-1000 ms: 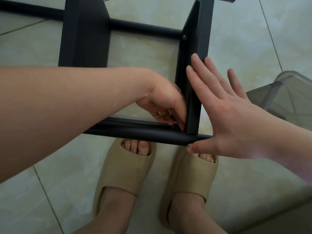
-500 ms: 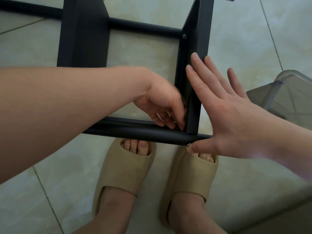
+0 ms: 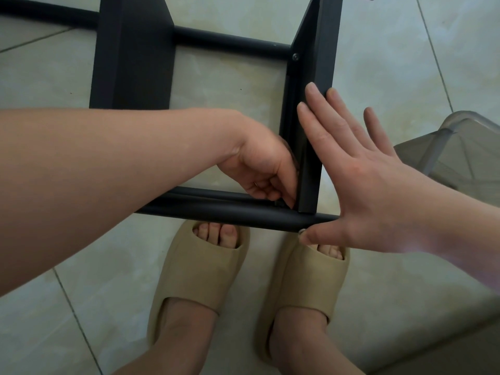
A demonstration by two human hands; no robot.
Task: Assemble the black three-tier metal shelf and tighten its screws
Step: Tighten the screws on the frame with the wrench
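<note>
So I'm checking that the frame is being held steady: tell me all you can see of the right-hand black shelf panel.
The shelf panel is a flat matt black metal board with a folded edge, standing on edge between two black tubes. A silver screw fixes its far corner to the far tube. Its near end meets the near tube. The right hand lies open and flat against its outer face; the left hand works at its inner near corner, fingers curled.
</note>
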